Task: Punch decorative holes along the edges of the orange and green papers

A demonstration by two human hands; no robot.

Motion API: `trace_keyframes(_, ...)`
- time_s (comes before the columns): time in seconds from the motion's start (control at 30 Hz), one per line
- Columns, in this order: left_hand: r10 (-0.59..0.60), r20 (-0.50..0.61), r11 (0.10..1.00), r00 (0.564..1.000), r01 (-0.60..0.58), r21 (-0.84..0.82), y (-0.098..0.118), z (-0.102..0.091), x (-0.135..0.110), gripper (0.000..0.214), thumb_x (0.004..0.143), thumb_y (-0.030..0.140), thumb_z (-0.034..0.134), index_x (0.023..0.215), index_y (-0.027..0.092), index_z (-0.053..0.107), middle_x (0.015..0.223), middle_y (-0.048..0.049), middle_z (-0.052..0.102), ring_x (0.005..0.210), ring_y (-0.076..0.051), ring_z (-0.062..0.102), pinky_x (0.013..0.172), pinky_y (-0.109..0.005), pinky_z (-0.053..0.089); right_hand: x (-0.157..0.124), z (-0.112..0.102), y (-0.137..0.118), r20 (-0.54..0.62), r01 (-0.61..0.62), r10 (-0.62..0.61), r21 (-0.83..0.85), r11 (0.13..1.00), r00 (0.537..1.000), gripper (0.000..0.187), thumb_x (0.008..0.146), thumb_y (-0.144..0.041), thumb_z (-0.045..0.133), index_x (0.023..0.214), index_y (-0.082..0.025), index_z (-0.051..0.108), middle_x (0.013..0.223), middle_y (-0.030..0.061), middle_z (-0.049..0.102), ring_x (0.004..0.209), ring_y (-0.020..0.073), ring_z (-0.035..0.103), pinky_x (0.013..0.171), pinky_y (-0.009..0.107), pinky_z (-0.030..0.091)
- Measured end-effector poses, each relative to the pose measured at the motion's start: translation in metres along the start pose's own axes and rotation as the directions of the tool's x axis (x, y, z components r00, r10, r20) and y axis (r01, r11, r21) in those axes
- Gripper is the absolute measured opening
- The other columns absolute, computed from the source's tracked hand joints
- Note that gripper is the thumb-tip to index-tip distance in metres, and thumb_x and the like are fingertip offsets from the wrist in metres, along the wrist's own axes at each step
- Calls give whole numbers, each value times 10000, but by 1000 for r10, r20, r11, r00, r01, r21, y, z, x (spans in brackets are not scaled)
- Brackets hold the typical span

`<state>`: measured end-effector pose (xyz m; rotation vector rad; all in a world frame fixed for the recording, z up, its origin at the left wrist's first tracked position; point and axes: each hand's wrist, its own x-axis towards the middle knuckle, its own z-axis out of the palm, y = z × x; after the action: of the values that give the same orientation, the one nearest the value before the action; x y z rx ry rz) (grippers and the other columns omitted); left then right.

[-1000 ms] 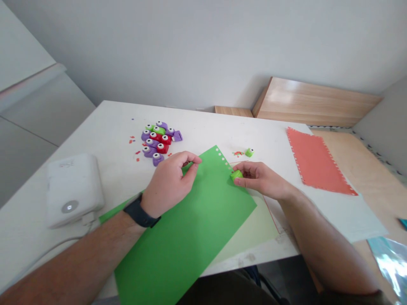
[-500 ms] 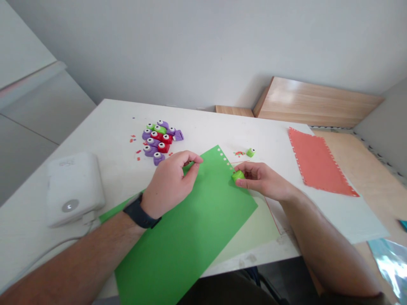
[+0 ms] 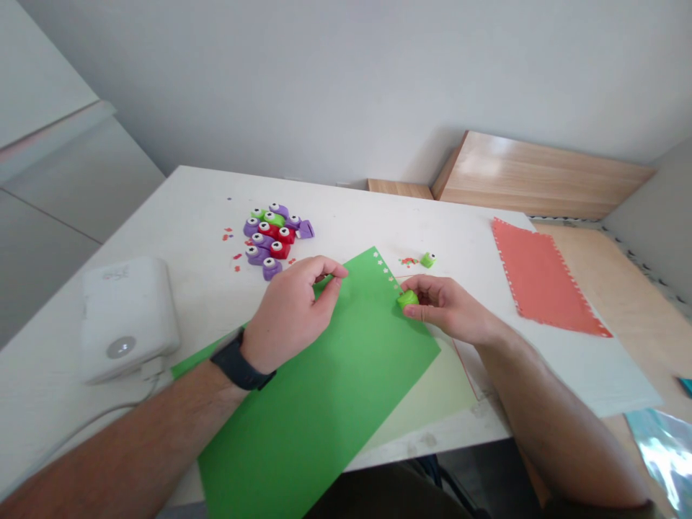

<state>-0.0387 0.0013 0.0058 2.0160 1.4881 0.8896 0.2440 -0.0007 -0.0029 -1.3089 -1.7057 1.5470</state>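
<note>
My right hand [image 3: 448, 306] is shut on a small green craft punch [image 3: 408, 299], which sits at the edge of a green paper sheet [image 3: 346, 375]. A row of tiny flower-shaped holes [image 3: 383, 270] runs along that edge. My left hand [image 3: 292, 313], with a black watch strap [image 3: 238, 364] at the wrist, pinches the sheet's upper edge. Beyond my right hand stands a second small green punch [image 3: 427, 259], next to a bit of coloured confetti [image 3: 408, 261]. A cluster of purple, red and green punches [image 3: 273, 238] lies further back.
A white rounded device [image 3: 127, 321] with a cable sits at the left. A pale green sheet [image 3: 427, 393] lies under the green one, and a salmon sheet with a notched edge [image 3: 546, 281] lies at the right. Wooden boards [image 3: 540, 173] stand behind the white table [image 3: 178, 216].
The view has drifted slightly. Both hands keep their hold on the sheet and the punch, with no clear movement of either.
</note>
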Motion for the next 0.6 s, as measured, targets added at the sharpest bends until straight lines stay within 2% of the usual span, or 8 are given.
trace_keyframes(0.6,16,-7,1000,1000,-16,11,-3,2,0,146,961,286,579,1019,246,707,1039,-4,771,928,-212,703,873,-356,534,3,5,6,-107,11,-24,-123,992,994,301,829,-357,769,1074,-195,700,838,14,631,742,165,544,681,304,453)
